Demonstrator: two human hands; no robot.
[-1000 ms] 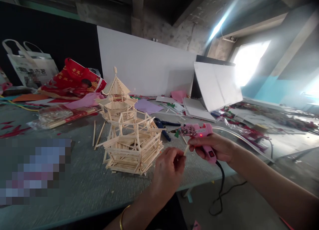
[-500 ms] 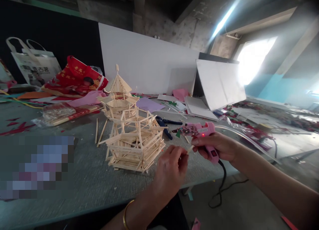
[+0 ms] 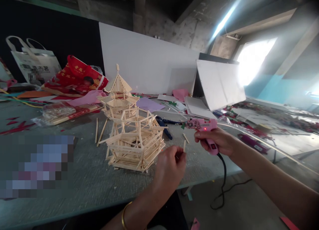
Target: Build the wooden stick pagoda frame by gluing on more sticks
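My right hand (image 3: 216,140) is wrapped round the handle of a pink hot glue gun (image 3: 208,124), whose red light is lit and whose nozzle points left. Between the pinched fingers of my left hand (image 3: 171,163) a short wooden stick (image 3: 184,145) stands nearly upright. Left of that hand is an open pavilion frame (image 3: 137,147) made of thin wooden sticks. Behind it rises a pointed stick tower (image 3: 119,97), partly hidden by the frame. Dark blue pliers (image 3: 164,127) lie just right of the frame, and a loose stick (image 3: 185,138) lies below the nozzle.
On the table (image 3: 82,177), two sticks (image 3: 101,132) and a plastic-wrapped stick bundle (image 3: 72,115) lie left of the models. A red bag (image 3: 77,77) stands behind. Coloured paper (image 3: 149,104) and white boards (image 3: 220,84) fill the back. The gun's black cord (image 3: 222,180) hangs past the front edge.
My right hand has drawn the glue gun right and slightly up, away from my left hand. The short stick has turned more upright in my left fingers.
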